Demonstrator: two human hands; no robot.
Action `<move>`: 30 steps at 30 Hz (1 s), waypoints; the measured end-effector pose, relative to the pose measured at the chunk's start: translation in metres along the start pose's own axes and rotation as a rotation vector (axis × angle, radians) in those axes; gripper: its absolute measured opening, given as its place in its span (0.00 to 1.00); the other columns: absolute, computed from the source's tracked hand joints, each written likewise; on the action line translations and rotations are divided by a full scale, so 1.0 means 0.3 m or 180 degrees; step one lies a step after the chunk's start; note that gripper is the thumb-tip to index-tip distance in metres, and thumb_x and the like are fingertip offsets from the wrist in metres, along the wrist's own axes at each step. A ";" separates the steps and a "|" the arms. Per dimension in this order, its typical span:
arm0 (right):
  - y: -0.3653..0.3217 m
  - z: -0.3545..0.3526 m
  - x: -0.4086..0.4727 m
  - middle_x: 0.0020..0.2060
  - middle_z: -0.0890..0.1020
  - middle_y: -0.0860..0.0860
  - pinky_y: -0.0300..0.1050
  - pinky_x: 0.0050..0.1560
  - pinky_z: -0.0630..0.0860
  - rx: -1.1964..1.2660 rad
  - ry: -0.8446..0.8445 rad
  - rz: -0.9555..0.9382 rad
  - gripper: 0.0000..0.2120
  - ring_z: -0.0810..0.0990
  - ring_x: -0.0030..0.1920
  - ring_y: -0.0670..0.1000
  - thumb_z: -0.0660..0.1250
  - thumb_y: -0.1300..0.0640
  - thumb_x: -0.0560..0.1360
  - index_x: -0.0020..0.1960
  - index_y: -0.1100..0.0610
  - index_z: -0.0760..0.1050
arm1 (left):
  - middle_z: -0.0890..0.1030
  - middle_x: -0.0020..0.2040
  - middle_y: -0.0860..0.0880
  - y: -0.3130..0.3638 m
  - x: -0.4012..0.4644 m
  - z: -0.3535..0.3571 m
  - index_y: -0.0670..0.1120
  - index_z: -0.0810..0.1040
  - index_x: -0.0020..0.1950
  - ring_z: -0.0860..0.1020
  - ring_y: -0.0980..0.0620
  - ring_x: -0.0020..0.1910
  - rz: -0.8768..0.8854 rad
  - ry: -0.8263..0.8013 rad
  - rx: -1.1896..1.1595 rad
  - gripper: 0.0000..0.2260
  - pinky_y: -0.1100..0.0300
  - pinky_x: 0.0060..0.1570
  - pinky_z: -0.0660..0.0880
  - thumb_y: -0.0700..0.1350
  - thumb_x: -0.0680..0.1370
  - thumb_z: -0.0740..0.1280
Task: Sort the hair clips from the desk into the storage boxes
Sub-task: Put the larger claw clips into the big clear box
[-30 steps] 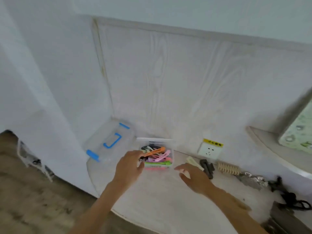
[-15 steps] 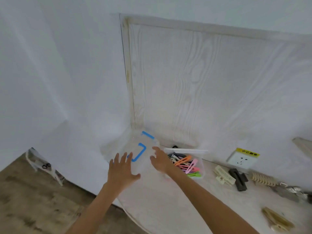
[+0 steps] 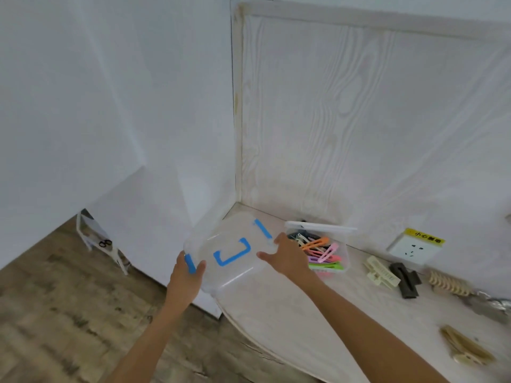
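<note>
A clear storage box with a blue handle and blue latches [image 3: 235, 244] sits at the desk's left corner, its lid on. My left hand [image 3: 185, 275] grips its near-left end at a blue latch. My right hand [image 3: 284, 255] holds its right side by the other latch. Just right of it stands a small open clear box [image 3: 344, 254] filled with several colourful flat hair clips [image 3: 320, 251]. On the desk further right lie a cream claw clip [image 3: 380, 272], a black claw clip [image 3: 405, 279], a beige wavy clip [image 3: 448, 283] and a tan clip [image 3: 467, 346].
The pale wood-grain desk [image 3: 304, 327] has a curved front edge and meets a panelled wall holding a socket [image 3: 414, 247]. A silvery item [image 3: 489, 305] lies at the far right. Left of the desk the wooden floor [image 3: 69, 313] drops away.
My view has swung left and closer. Both hands moved from the small box area onto the large clear box, one at each end, and now grip it.
</note>
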State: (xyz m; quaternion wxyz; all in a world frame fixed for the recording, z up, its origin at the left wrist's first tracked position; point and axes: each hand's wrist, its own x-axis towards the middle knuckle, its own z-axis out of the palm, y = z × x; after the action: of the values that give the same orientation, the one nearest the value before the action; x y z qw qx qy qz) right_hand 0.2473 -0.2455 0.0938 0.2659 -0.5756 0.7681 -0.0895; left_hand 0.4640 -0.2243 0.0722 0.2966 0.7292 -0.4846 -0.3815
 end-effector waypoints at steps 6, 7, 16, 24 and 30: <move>0.103 -0.044 -0.111 0.29 0.71 0.51 0.43 0.40 0.66 0.0491 -0.0219 -0.0020 0.22 0.71 0.32 0.50 0.64 0.40 0.73 0.33 0.58 0.69 | 0.71 0.66 0.40 -0.007 -0.056 -0.074 0.40 0.65 0.68 0.75 0.38 0.57 -0.0735 -0.0341 -0.1084 0.22 0.43 0.54 0.74 0.35 0.76 0.66; 0.139 -0.060 -0.134 0.25 0.67 0.50 0.43 0.38 0.66 0.0444 -0.0304 -0.0007 0.25 0.68 0.29 0.49 0.61 0.38 0.74 0.29 0.56 0.64 | 0.71 0.65 0.39 0.001 -0.083 -0.084 0.40 0.66 0.67 0.75 0.39 0.55 -0.0796 -0.0522 -0.1160 0.22 0.43 0.53 0.74 0.34 0.75 0.67; 0.560 -0.227 -0.329 0.40 0.77 0.52 0.38 0.38 0.77 0.1865 -0.0610 0.0894 0.17 0.77 0.37 0.47 0.66 0.43 0.73 0.44 0.57 0.70 | 0.74 0.57 0.47 0.217 -0.315 0.187 0.47 0.70 0.62 0.77 0.48 0.48 -0.0274 -0.1578 -0.0558 0.18 0.59 0.37 0.75 0.36 0.74 0.69; 0.951 -0.284 -0.510 0.50 0.80 0.54 0.42 0.49 0.72 0.2884 0.0829 0.1648 0.19 0.78 0.49 0.52 0.70 0.53 0.73 0.61 0.61 0.75 | 0.74 0.58 0.46 0.318 -0.443 0.662 0.42 0.70 0.66 0.76 0.46 0.50 0.0083 -0.2020 -0.0771 0.21 0.60 0.32 0.74 0.34 0.74 0.69; 1.036 -0.267 -0.530 0.42 0.80 0.53 0.43 0.47 0.74 0.3104 0.1635 0.1912 0.15 0.78 0.44 0.51 0.72 0.52 0.71 0.53 0.62 0.80 | 0.78 0.28 0.54 0.337 -0.495 0.808 0.38 0.76 0.57 0.73 0.55 0.28 0.0072 -0.1569 -0.1016 0.10 0.63 0.28 0.69 0.36 0.76 0.67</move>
State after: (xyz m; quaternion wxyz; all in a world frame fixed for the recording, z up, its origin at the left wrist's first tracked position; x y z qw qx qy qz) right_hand -0.0226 -0.0109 0.0718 0.3184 -0.1073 0.8065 -0.4865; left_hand 0.1753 -0.1369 0.0640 0.2851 0.5532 -0.4839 -0.6152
